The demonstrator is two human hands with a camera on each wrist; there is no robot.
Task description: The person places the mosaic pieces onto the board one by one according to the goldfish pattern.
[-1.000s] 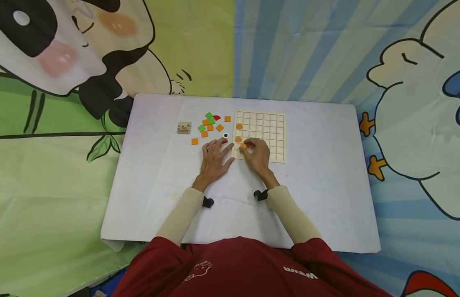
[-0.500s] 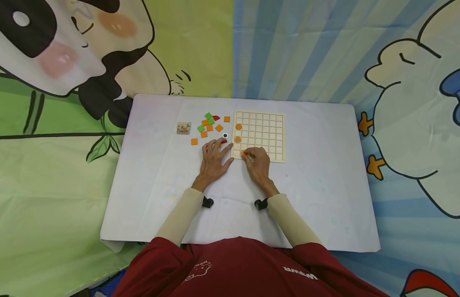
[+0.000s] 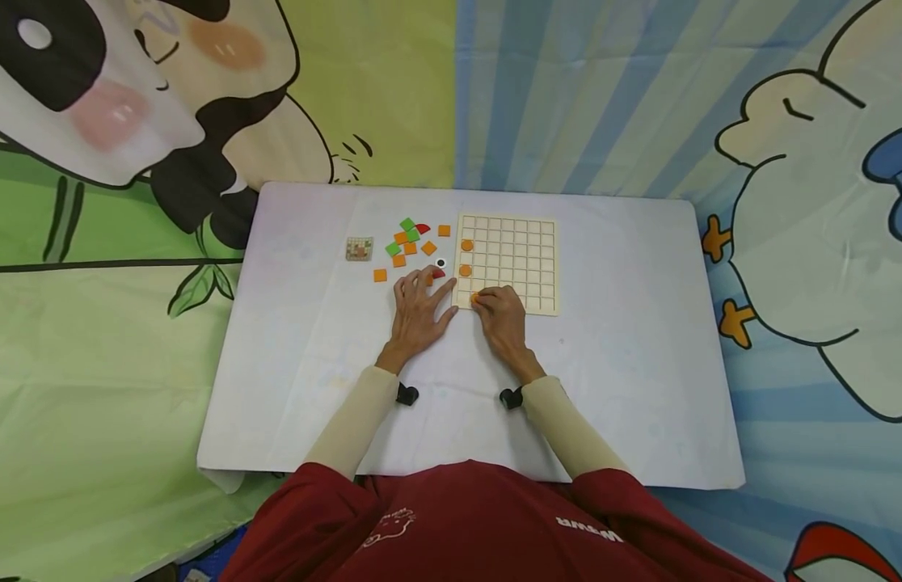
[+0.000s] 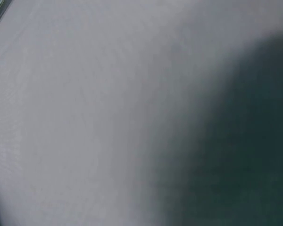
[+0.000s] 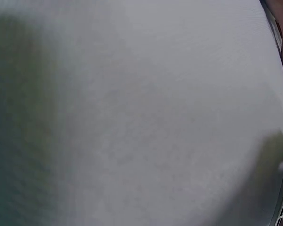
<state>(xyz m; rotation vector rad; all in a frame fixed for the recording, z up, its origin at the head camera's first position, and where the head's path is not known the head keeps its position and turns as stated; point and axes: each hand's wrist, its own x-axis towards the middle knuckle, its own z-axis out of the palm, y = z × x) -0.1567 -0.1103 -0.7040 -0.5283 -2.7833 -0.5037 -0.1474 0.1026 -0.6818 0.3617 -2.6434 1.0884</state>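
Note:
In the head view my right hand (image 3: 503, 320) pinches a small orange piece (image 3: 476, 298) between thumb and fingertips, right at the lower left squares of a pale gridded board (image 3: 520, 259). Two round orange pieces, an upper one (image 3: 467, 245) and a lower one (image 3: 465, 271), lie in the board's left part. Just left of the board my left hand (image 3: 415, 314) rests with its fingers spread. Close to its fingertips are a red piece (image 3: 439, 273) and a bit of orange (image 3: 430, 280), partly hidden by the fingers. Both wrist views show mostly blurred white cloth.
Beyond the left hand lie scattered orange squares (image 3: 410, 248), green squares (image 3: 407, 224), a red piece (image 3: 423, 229) and a white disc with a dark centre (image 3: 440, 263). Farther left is a small patterned square (image 3: 360, 249). White cloth covers the table (image 3: 625, 339).
My right hand has moved down the board toward me with the orange piece, from mid-left to the lower left squares. A bit of orange now shows at the left fingertips.

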